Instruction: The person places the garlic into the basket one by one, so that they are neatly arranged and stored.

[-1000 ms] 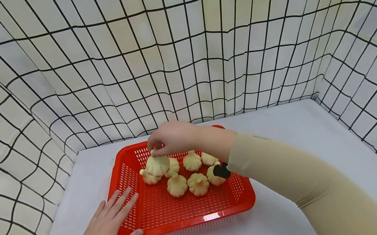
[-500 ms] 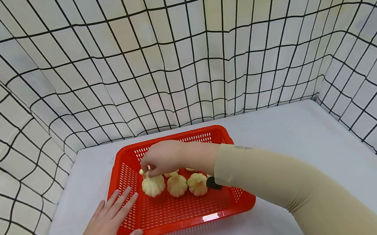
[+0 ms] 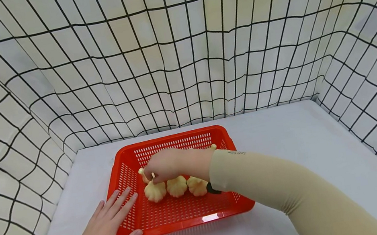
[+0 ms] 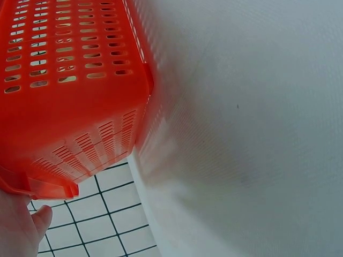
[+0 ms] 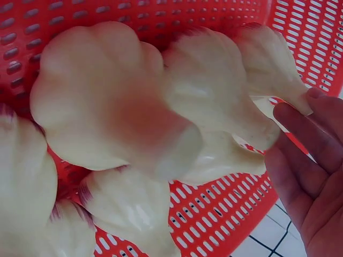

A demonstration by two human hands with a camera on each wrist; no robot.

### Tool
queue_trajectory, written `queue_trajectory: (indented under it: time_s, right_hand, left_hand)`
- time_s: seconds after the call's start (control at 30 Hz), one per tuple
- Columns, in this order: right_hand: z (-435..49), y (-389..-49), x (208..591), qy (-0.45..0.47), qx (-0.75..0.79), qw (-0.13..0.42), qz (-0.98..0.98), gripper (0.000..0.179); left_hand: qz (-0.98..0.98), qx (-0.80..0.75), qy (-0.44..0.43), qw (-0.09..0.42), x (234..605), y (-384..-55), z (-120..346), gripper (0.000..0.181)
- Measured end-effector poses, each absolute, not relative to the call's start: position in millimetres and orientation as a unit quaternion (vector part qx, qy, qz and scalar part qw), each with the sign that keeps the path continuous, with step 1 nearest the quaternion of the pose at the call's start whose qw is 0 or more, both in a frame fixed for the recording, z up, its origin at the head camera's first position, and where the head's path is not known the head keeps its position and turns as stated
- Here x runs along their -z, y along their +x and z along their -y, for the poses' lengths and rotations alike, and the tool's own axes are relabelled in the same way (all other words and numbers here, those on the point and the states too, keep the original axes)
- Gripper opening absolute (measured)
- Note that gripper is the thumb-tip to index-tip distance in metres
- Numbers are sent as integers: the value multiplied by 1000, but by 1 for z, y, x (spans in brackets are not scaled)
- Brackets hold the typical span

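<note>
A red plastic basket (image 3: 186, 226) on the white table holds several pale garlic bulbs. At its left front, my right hand (image 3: 166, 164) pinches the stem of one garlic bulb (image 3: 156, 193), low inside the basket. The right wrist view shows that bulb (image 5: 268, 61) with the fingertips at its stem, beside other bulbs. A middle bulb (image 3: 177, 187) lies to its right; my forearm hides some bulbs behind. Fingers spread and straight, my left hand (image 3: 104, 229) rests over the basket's left rim. In the left wrist view, part of that hand (image 4: 21, 227) shows under the rim.
White walls with a black grid (image 3: 182, 53) enclose the back and both sides. White tabletop (image 3: 278, 132) extends to the right of the basket and in front of it. A black wrist strap (image 3: 214, 189) hangs below the beige sleeve (image 3: 278, 177).
My right hand has brought the garlic bulb down and toward the near left of the basket, in line with the front bulbs. My left hand has stayed in place.
</note>
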State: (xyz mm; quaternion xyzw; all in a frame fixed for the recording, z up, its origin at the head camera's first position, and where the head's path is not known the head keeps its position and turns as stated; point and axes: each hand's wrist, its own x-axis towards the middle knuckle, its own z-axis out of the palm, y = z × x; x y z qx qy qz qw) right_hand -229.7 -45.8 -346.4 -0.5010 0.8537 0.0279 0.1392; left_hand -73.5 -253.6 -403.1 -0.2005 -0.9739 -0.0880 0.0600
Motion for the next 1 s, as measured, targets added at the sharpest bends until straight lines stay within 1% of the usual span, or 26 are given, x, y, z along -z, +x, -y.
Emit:
queue_trajectory:
  time_s: [0.27, 0.5, 0.77, 0.87, 1.0]
  right_hand:
    - [42, -229, 354, -497, -23, 146, -855, 17]
    - [40, -231, 352, -493, -16, 142, -858, 17]
    - [27, -239, 339, -488, 38, 142, -861, 30]
    - [19, -241, 329, -486, 64, 137, -861, 30]
    - [6, -244, 317, -492, 86, 118, -858, 28]
  left_hand:
    - [971, 87, -210, 74, 404, -75, 254, 81]
    - [974, 87, -202, 60, 403, -75, 254, 83]
    - [971, 83, -212, 76, 404, -75, 254, 82]
    - [970, 83, -214, 82, 405, -75, 254, 82]
    - [972, 81, -209, 71, 404, -75, 254, 82]
